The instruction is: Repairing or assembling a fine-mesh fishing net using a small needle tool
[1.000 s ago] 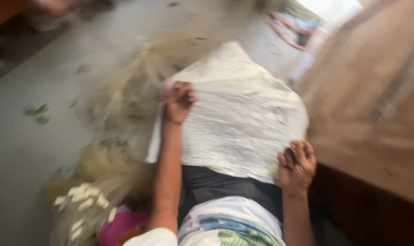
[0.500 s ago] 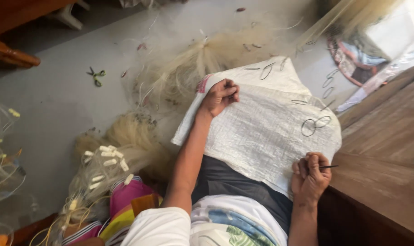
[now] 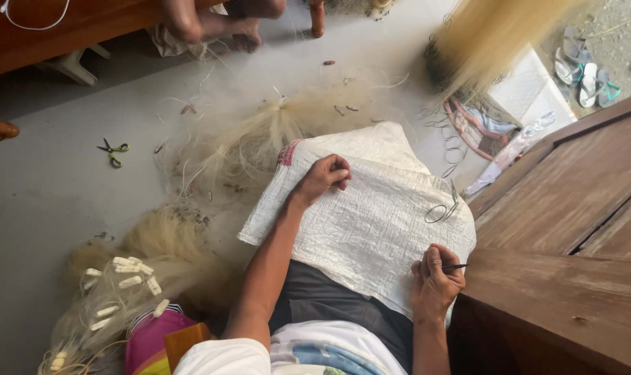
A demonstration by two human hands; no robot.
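Head view — white woven sack (image 3: 371, 222) lay spread over the lap, left hand (image 3: 324, 177) rested on its upper part with fingers curled together, right hand (image 3: 435, 283) at its lower right edge — fingers pinched a thin dark needle (image 3: 455, 267), scissors (image 3: 446, 210) lay on the sack between the hands, pale fishing net (image 3: 246, 146) heaped on the floor beyond the sack, green-handled scissors (image 3: 112, 152) well left of it.

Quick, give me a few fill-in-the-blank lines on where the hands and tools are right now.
1. The right hand pinches a thin dark ____.
2. The left hand rests on the white ____ across the lap.
3. The scissors on the floor have ____ handles.
4. Wire-handled scissors lie on the sack, nearer the ____ hand.

Missing words: needle; sack; green; right
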